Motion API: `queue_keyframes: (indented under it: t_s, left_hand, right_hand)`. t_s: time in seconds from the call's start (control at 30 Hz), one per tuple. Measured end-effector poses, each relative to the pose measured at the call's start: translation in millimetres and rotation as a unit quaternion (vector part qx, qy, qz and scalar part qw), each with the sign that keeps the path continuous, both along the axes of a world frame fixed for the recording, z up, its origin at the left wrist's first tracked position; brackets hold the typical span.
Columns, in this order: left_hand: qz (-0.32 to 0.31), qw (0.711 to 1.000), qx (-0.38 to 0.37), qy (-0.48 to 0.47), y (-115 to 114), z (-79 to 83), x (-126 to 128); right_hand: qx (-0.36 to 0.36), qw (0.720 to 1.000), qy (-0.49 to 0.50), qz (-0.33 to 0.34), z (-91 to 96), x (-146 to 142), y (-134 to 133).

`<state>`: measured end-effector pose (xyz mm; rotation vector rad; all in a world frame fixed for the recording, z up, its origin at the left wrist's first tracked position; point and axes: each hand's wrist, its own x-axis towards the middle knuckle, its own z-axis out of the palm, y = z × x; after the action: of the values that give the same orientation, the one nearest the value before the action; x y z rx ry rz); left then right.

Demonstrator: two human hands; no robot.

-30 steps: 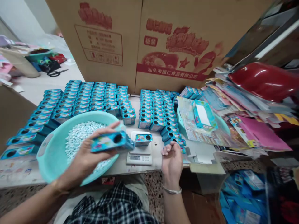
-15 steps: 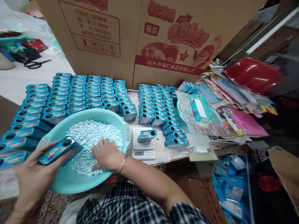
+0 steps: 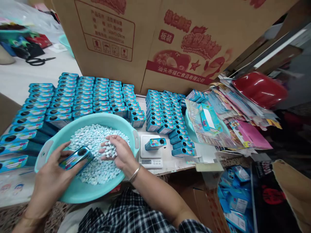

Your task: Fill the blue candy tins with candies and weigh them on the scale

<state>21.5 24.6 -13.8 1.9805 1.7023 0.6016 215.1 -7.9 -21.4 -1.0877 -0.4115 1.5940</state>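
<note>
My left hand (image 3: pixel 50 181) grips a small blue tin (image 3: pixel 75 158) by its long sides, over the basin (image 3: pixel 60 191). My right hand (image 3: pixel 119 155) cups loose tablets (image 3: pixel 109 149) from the basin's heap. The tin looks light, stiff and slick; the tablets spill easily.

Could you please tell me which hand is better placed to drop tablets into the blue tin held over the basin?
Probably the right hand: it cups a scoop of pale round tablets just beside the small blue metal tin, whose hole faces up. The left hand is busy holding that tin over the turquoise plastic basin.
</note>
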Motion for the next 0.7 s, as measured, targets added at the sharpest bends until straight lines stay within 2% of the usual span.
queue_keyframes:
  t_s: [0.07,0.13,0.2,0.33,0.4,0.47,0.6,0.7]
  left_hand:
    - [-0.028,0.999,0.01,0.041,0,-3.9,-1]
    - [-0.07,0.995,0.021,0.075,-1,-7.7,-2]
    - [-0.095,0.991,0.038,0.086,-3,-10.9,-2]
    - [-0.081,0.993,0.053,0.07,-4,-14.5,-3]
    - [-0.077,0.994,0.049,0.068,-3,-15.0,-4]
    - [-0.078,0.993,0.046,0.071,-3,-15.0,-5]
    - [-0.085,0.992,0.052,0.083,-3,-14.4,-6]
    - [-0.085,0.991,0.053,0.09,-3,-14.1,-6]
  right_hand:
    - [-0.078,0.976,0.2,-0.035,-5.6,-1,3]
    - [-0.117,0.95,0.283,-0.067,-10.7,-5,4]
    - [-0.113,0.946,0.277,-0.126,-12.6,-11,4]
    - [-0.028,0.956,0.163,-0.241,-6.5,-20,4]
    - [-0.013,0.961,0.134,-0.24,-2.1,-21,4]
    - [-0.029,0.964,0.148,-0.221,0.6,-20,4]
    - [-0.088,0.942,0.269,-0.179,0.9,-18,7]
    - [-0.085,0.922,0.349,-0.148,7.2,-9,8]
